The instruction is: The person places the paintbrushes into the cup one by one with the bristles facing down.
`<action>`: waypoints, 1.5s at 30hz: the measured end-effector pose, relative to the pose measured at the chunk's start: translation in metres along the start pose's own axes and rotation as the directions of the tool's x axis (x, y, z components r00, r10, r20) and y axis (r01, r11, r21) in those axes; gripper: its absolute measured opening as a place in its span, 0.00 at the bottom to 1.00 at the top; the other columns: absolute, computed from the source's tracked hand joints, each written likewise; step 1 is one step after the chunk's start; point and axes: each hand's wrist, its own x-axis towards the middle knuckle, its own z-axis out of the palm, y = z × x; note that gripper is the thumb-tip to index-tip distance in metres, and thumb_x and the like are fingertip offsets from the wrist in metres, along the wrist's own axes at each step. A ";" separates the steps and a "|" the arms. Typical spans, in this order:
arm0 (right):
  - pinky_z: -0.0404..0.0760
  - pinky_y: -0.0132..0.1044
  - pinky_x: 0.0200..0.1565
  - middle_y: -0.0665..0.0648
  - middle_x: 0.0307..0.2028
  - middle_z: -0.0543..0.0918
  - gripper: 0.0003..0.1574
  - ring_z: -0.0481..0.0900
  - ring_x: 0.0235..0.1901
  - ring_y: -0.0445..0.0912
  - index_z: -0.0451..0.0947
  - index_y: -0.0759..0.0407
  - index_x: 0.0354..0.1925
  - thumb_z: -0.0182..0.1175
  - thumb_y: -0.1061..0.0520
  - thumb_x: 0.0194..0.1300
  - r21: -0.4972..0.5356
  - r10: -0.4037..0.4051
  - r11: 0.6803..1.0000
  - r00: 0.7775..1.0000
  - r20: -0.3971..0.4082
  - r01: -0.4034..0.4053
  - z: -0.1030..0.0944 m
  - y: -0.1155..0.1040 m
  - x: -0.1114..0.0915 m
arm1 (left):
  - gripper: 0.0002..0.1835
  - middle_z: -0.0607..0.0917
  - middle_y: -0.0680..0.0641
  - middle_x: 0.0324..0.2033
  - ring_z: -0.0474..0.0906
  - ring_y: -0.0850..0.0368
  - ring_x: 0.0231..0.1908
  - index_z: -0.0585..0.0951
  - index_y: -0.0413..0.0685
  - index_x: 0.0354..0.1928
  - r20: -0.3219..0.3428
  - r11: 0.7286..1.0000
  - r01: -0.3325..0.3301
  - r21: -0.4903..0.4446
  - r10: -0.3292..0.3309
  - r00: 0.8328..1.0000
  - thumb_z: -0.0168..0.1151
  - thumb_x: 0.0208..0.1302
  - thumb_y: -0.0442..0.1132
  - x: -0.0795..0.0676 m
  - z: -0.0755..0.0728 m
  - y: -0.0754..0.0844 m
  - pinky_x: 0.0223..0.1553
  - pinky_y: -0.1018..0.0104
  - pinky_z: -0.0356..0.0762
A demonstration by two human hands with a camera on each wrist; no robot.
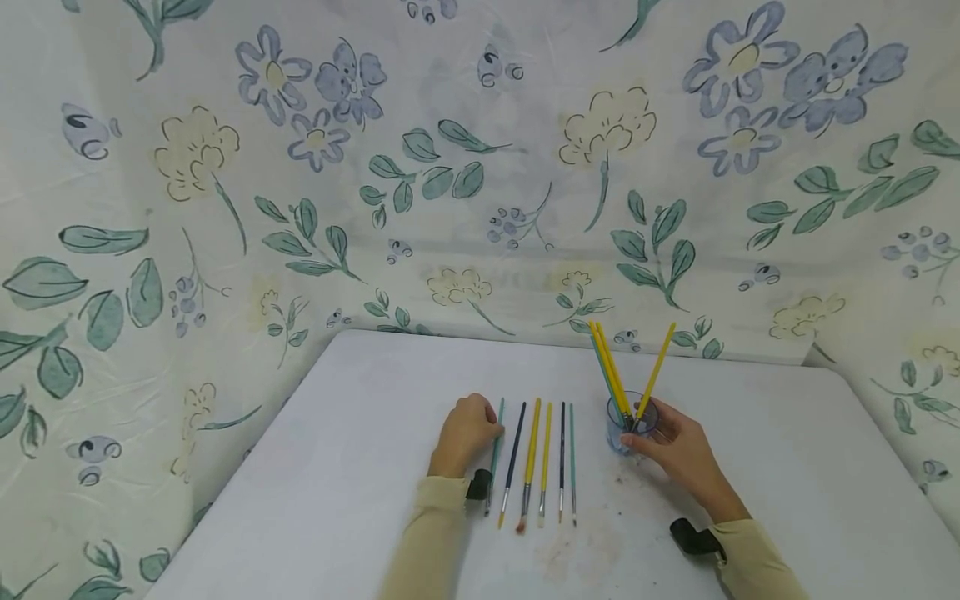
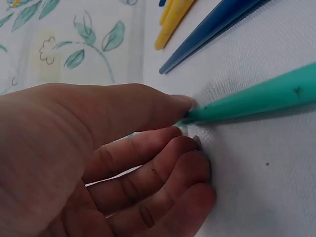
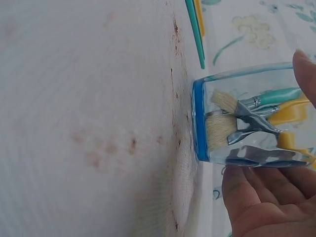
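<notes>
At the left end of a row of paintbrushes, my left hand (image 1: 463, 435) pinches the handle tip of a green paintbrush (image 2: 256, 98) between thumb and forefinger. That brush lies along the white table, bristles toward me. My right hand (image 1: 686, 457) grips a clear cup (image 3: 199, 121) with a blue base, thumb on one side and fingers on the other. Inside it stand several brushes, bristles down, with yellow handles (image 1: 615, 371) and a green one leaning out of the top. Through the cup wall, pale bristles (image 3: 220, 132) show in the right wrist view.
Right of the pinched brush lie a dark blue brush (image 1: 513, 462), a thick yellow brush (image 1: 532, 442), a thinner yellow brush (image 1: 546, 458), a dark thin brush (image 1: 562, 454) and a thin green brush (image 1: 573, 458). Brownish stains (image 1: 562, 554) mark the white table (image 1: 322, 500). Floral cloth (image 1: 450, 233) hangs behind.
</notes>
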 end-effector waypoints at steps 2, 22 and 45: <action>0.71 0.46 0.70 0.71 0.76 0.65 0.59 0.64 0.76 0.63 0.57 0.65 0.78 0.74 0.44 0.62 -0.005 0.007 1.000 1.000 0.001 -0.007 -0.001 0.000 0.000 | 0.07 0.84 0.46 0.28 0.77 0.53 0.28 0.82 0.42 0.30 0.000 1.000 -0.004 0.008 0.004 1.000 0.72 0.60 0.36 -0.002 -0.001 0.002 0.32 0.62 0.77; 0.71 0.50 0.69 0.70 0.75 0.67 0.58 0.64 0.76 0.65 0.57 0.63 0.79 0.74 0.45 0.62 0.001 0.026 1.000 1.000 0.001 -0.026 0.002 0.003 0.002 | 0.16 0.83 0.43 0.28 0.76 0.51 0.26 0.80 0.36 0.36 -0.041 0.990 0.105 0.089 -0.101 0.994 0.77 0.54 0.39 -0.007 0.000 0.014 0.26 0.63 0.75; 0.72 0.50 0.69 0.70 0.74 0.68 0.58 0.65 0.75 0.66 0.58 0.63 0.78 0.74 0.45 0.62 -0.011 0.015 1.000 1.000 0.001 -0.015 0.002 0.005 0.003 | 0.09 0.88 0.45 0.27 0.85 0.58 0.25 0.85 0.38 0.38 0.173 0.930 0.056 -0.364 0.008 0.985 0.67 0.61 0.38 -0.005 -0.025 0.000 0.31 0.67 0.88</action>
